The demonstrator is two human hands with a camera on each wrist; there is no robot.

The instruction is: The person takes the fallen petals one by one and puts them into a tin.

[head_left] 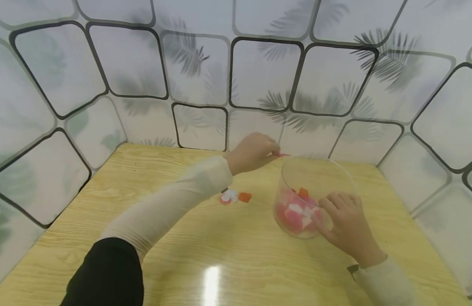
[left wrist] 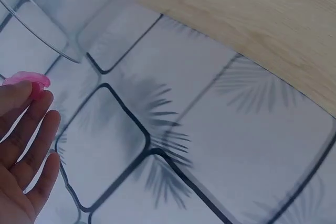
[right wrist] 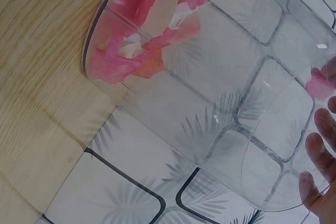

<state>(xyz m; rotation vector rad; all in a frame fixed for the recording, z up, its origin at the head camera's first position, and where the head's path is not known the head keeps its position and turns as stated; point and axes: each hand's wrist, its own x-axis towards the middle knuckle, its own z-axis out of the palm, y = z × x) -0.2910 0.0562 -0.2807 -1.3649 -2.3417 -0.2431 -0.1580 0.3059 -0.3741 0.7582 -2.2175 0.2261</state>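
Note:
My left hand is raised near the far rim of a clear round container. It pinches a pink petal between thumb and fingertips, the other fingers spread a little. The right hand grips the container at its near right rim, with the thumb on the outer side. Pink, white and orange petals lie at the bottom of the container. The right hand itself is out of the right wrist view, where the left hand shows beside the rim.
On the wooden table, left of the container, lie a white and pink petal pile and an orange petal. A patterned curtain with leaf prints and dark outlines surrounds the table at the back and sides.

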